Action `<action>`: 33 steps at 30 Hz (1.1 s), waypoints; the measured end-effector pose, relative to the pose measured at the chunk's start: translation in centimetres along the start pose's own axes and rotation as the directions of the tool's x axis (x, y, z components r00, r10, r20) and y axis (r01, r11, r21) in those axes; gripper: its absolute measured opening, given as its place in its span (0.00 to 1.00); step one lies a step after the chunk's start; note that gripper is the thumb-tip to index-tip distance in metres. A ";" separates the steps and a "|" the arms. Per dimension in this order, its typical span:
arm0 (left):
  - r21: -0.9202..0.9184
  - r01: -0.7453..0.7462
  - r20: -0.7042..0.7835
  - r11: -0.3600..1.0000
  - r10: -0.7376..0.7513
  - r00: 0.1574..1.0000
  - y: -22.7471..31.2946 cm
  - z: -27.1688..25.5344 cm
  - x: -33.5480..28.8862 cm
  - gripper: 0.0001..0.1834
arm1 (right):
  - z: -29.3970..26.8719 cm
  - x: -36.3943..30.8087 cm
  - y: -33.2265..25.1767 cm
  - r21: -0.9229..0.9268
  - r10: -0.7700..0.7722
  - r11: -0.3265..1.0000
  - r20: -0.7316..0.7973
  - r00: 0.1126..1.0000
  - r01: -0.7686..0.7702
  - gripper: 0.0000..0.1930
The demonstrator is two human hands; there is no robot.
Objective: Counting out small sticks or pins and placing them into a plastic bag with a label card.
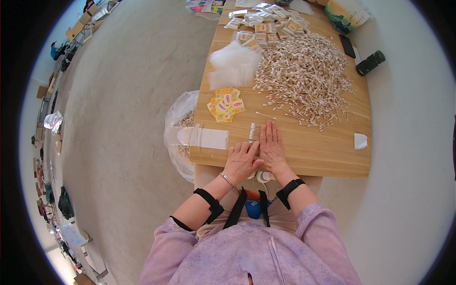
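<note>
A short row of cotton swabs (pixel 255 131) lies side by side near the table's front edge. My right hand (pixel 272 151) rests flat along the row's right side, fingers stretched out together. My left hand (pixel 241 161) is at the row's near end, fingers apart, its fingertips by the lower ends of the swabs; the hands partly hide them. One loose swab (pixel 265 115) lies just beyond. A large heap of cotton swabs (pixel 304 71) covers the table farther off to the right. Left of the hands is a white card strip (pixel 216 139), with yellow printed cards (pixel 225 105) behind it.
Clear plastic sleeves (pixel 232 65) lie beyond the cards, and filled swab packs (pixel 266 27) at the far end. A clear bag of swabs (pixel 184 152) hangs at the left edge. Along the right wall are a phone (pixel 347 46), a black cylinder (pixel 370 63) and a paper scrap (pixel 360 141).
</note>
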State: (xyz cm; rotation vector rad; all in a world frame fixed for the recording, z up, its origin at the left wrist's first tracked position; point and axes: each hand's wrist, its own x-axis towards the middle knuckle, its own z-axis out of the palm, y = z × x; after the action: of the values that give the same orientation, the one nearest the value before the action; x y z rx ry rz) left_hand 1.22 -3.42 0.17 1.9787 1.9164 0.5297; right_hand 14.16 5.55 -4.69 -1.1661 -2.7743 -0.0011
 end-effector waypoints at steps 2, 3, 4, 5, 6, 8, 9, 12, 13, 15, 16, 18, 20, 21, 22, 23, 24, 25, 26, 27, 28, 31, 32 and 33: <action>0.051 0.003 0.027 0.999 -0.004 1.000 0.1 0.0 0.2 0.36 | 0.2 0.0 0.1 -0.002 0.000 1.000 -0.006 1.000 0.000 0.41; 0.050 0.004 0.027 0.999 -0.005 1.000 0.1 0.0 0.2 0.36 | 0.1 0.0 0.0 -0.002 -0.001 1.000 -0.006 1.000 0.001 0.41; 0.051 0.022 0.035 0.998 -0.023 0.999 0.2 0.0 0.2 0.38 | -0.1 0.0 -0.1 0.031 0.001 1.000 -0.009 1.000 -0.001 0.42; 0.051 0.040 0.043 0.998 -0.042 0.998 0.3 -0.1 0.3 0.39 | -0.2 0.0 -0.1 0.064 0.003 0.998 -0.011 1.000 -0.002 0.43; 0.051 0.039 0.043 0.998 -0.041 0.998 0.3 -0.1 0.4 0.39 | -0.1 0.0 -0.1 0.063 0.003 0.998 -0.011 1.000 -0.002 0.43; 0.097 0.026 0.055 0.995 -0.031 0.998 0.4 -0.1 0.6 0.41 | 0.1 -0.1 0.1 0.027 0.004 1.000 -0.015 1.000 -0.004 0.45; 0.098 0.027 0.054 0.995 -0.032 0.998 0.4 -0.2 0.6 0.41 | 0.0 0.0 0.0 0.027 0.003 1.000 -0.015 1.000 -0.002 0.45; 0.056 0.026 0.076 0.998 -0.030 0.997 0.4 -0.4 0.7 0.42 | -0.4 0.1 -0.2 0.099 0.008 0.995 0.008 1.000 -0.009 0.45; 0.059 0.025 0.080 0.998 -0.030 0.996 0.4 -0.3 0.7 0.42 | -0.4 0.1 -0.2 0.092 0.011 0.996 0.025 1.000 -0.013 0.44; 0.063 0.023 0.084 0.998 -0.028 0.996 0.4 -0.3 0.8 0.43 | -0.2 0.1 -0.1 0.084 0.015 0.996 0.040 0.999 -0.018 0.44; 0.057 0.027 0.078 0.998 -0.031 0.996 0.4 -0.3 0.9 0.43 | 0.0 0.1 0.0 0.056 0.015 0.998 0.034 0.999 -0.017 0.43; 0.053 0.033 0.072 0.998 -0.036 0.997 0.5 -0.3 1.0 0.43 | 0.1 0.1 0.0 0.029 0.014 0.999 0.027 1.000 -0.015 0.43; 0.055 0.054 0.066 0.997 -0.057 0.996 0.5 -0.3 1.1 0.43 | -0.1 0.1 -0.2 0.035 0.016 0.999 0.082 0.996 -0.019 0.41; 0.055 0.053 0.065 0.997 -0.057 0.996 0.5 -0.3 1.3 0.43 | -0.1 0.1 -0.1 0.034 0.016 0.999 0.081 0.997 -0.019 0.41; 0.070 0.055 0.078 0.996 -0.060 0.995 0.6 -0.4 1.4 0.42 | 0.0 0.1 -0.1 0.006 0.012 1.000 0.077 0.997 -0.013 0.41; 0.085 0.056 0.090 0.995 -0.064 0.994 0.6 -0.4 1.5 0.42 | 0.0 0.0 -0.1 -0.023 0.008 1.000 0.073 0.997 -0.006 0.41; 0.085 0.056 0.089 0.995 -0.064 0.994 0.6 -0.4 1.5 0.42 | -0.2 0.1 -0.1 -0.024 0.008 1.000 0.073 0.997 -0.006 0.41; 0.074 0.062 0.093 0.995 -0.069 0.993 0.6 -0.5 1.5 0.43 | -0.4 0.1 -0.1 0.026 0.009 1.000 0.075 0.997 -0.011 0.40; 0.062 0.069 0.097 0.996 -0.074 0.992 0.6 -0.5 1.5 0.43 | -0.5 0.1 -0.2 0.075 0.009 0.997 0.078 0.997 -0.015 0.40; 0.062 0.068 0.097 0.996 -0.074 0.993 0.6 -0.5 1.6 0.43 | -0.5 0.1 -0.1 0.074 0.010 0.997 0.078 0.997 -0.016 0.40; 0.060 0.073 0.108 0.996 -0.079 0.991 0.7 -0.6 1.6 0.43 | -0.5 0.0 -0.1 0.069 0.010 0.998 0.065 0.998 -0.014 0.40; 0.059 0.092 0.117 0.994 -0.098 0.988 0.8 -0.6 1.9 0.44 | -0.3 0.0 0.1 0.045 0.008 0.999 0.066 0.998 -0.011 0.41; 0.059 0.106 0.116 0.993 -0.112 0.987 0.9 -0.6 2.0 0.44 | -0.3 0.0 0.1 0.026 0.006 1.000 0.082 0.997 -0.008 0.41; 0.060 0.108 0.115 0.992 -0.114 0.987 0.8 -0.5 2.0 0.44 | -0.7 0.1 -0.1 0.027 0.004 1.000 0.082 0.997 -0.006 0.41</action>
State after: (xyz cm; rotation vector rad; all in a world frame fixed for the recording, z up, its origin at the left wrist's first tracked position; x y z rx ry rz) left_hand 1.69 -1.47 1.06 1.8768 1.9717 0.3272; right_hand 14.12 5.55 -4.01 -1.1930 -2.8322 0.0865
